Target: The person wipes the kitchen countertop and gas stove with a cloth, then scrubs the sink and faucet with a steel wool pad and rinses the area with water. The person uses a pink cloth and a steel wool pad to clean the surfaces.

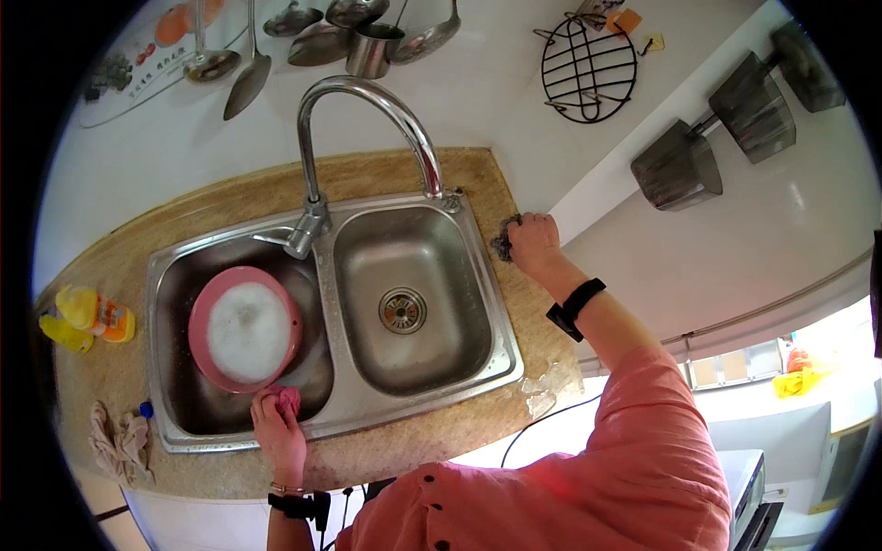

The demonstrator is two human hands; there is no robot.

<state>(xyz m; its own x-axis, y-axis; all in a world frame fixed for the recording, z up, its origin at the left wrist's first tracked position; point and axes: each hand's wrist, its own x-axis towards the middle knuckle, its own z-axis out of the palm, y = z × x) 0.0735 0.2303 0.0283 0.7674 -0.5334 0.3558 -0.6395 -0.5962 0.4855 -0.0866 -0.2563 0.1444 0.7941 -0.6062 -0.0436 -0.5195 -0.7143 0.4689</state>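
My left hand (279, 430) holds a bunched pink cloth (286, 401) over the front edge of the left sink basin (306, 375). Just beyond it, a pink plastic bowl (200, 330) full of white suds (249, 332) rests in that basin. On the countertop (544, 324) right of the sink, my right hand (534, 241) grips a dark grey scouring pad (505, 239) near the wall. The right basin (413, 255) shows a drain strainer (402, 310) at its bottom.
A chrome faucet (372, 89) arches over both basins. Yellow bottles (103, 313), a crumpled rag (120, 441) and a blue cap (146, 410) lie to the left. Water (541, 392) pools at the right front corner. Metal ladles (251, 79) and a black wire rack (589, 69) hang on the wall.
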